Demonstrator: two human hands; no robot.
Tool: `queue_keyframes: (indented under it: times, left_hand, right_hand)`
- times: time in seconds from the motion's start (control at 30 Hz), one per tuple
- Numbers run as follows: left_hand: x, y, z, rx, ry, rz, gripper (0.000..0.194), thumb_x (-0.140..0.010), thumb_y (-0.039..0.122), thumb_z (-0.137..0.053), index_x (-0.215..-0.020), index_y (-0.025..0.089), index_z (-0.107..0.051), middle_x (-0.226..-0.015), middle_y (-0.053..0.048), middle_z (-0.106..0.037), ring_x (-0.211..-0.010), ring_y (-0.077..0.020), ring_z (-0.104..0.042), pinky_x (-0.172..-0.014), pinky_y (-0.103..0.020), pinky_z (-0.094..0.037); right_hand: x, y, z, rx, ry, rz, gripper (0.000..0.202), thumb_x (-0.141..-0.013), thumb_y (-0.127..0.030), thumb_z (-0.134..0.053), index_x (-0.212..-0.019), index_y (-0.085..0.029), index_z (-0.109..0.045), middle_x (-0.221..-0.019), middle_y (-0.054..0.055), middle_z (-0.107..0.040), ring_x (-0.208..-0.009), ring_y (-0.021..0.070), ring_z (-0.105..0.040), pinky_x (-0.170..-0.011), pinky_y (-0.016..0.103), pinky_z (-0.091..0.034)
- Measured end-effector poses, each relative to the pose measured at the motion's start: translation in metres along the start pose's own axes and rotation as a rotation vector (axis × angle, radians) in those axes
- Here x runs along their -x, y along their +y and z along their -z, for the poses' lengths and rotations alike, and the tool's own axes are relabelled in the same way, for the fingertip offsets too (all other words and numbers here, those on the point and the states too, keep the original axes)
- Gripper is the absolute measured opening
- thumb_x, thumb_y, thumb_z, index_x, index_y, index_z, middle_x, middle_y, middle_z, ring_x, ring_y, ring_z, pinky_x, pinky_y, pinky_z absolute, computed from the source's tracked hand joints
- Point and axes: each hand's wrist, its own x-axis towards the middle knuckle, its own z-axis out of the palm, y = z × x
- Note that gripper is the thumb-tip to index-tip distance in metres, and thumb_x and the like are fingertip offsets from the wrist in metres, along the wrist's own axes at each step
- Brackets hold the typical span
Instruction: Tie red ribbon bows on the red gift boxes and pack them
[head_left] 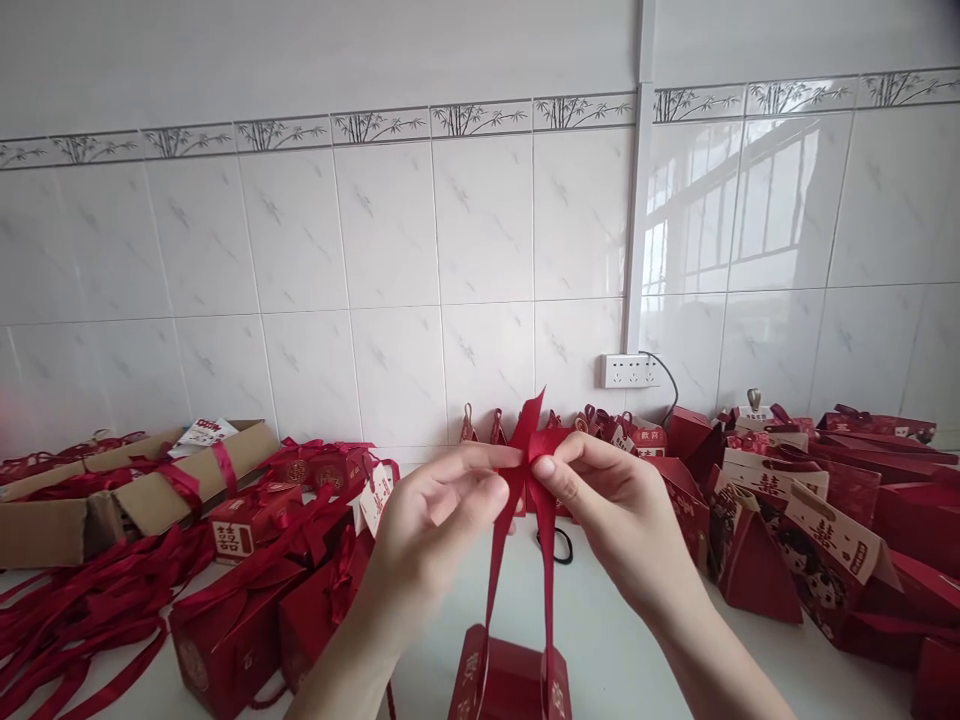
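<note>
In front of me a red ribbon [527,425] is crossed between my two hands. Its two strands run down to a small red gift box [517,680] with gold lettering, partly cut off by the lower edge of the picture. My right hand [622,500] pinches the ribbon at the crossing between thumb and forefinger. From the other side, my left hand [435,520] has its thumb and forefinger on the ribbon, closed around one strand. The other fingers of the left hand are curled and partly hidden.
Finished-looking red boxes [240,630] and loose red ribbons [67,610] lie at left, beside a cardboard carton [165,490]. More red boxes [757,560] crowd the right side. A black loop [562,545] lies on the white table [600,640]. A power strip [630,371] hangs on the tiled wall.
</note>
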Motion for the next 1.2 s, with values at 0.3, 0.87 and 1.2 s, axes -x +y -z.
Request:
queue_keyframes:
  times: [0.3, 0.87, 1.2]
  left_hand:
    - [0.004, 0.002, -0.010, -0.099, -0.089, 0.054, 0.031, -0.075, 0.037, -0.070, -0.100, 0.020, -0.067, -0.064, 0.000, -0.059, -0.054, -0.0107, -0.053, -0.048, -0.021, -0.043]
    - [-0.003, -0.003, -0.006, 0.085, -0.157, 0.044, 0.012, -0.081, 0.032, -0.066, -0.081, 0.020, -0.066, -0.056, 0.003, -0.063, -0.047, -0.0060, -0.056, -0.045, -0.014, -0.046]
    - [-0.012, -0.014, -0.003, 0.129, -0.063, 0.030, 0.011, -0.081, 0.030, -0.067, -0.080, 0.019, -0.063, -0.068, 0.002, -0.064, -0.062, -0.0081, -0.061, -0.058, -0.018, -0.050]
  right_hand:
    - [0.004, 0.003, 0.001, 0.156, 0.205, 0.281, 0.014, -0.077, -0.032, -0.072, -0.070, -0.023, -0.063, -0.068, -0.001, -0.059, -0.065, 0.0132, -0.056, -0.060, 0.026, -0.046]
    - [-0.001, -0.005, 0.009, 0.030, -0.096, 0.022, 0.022, -0.080, -0.040, -0.068, -0.078, -0.018, -0.065, -0.071, 0.000, -0.063, -0.065, 0.0120, -0.061, -0.059, 0.023, -0.051]
    - [0.015, -0.016, 0.003, 0.349, 0.097, 0.253, 0.007, -0.080, -0.024, -0.070, -0.074, -0.021, -0.068, -0.068, -0.003, -0.065, -0.064, 0.0096, -0.059, -0.058, 0.019, -0.048]
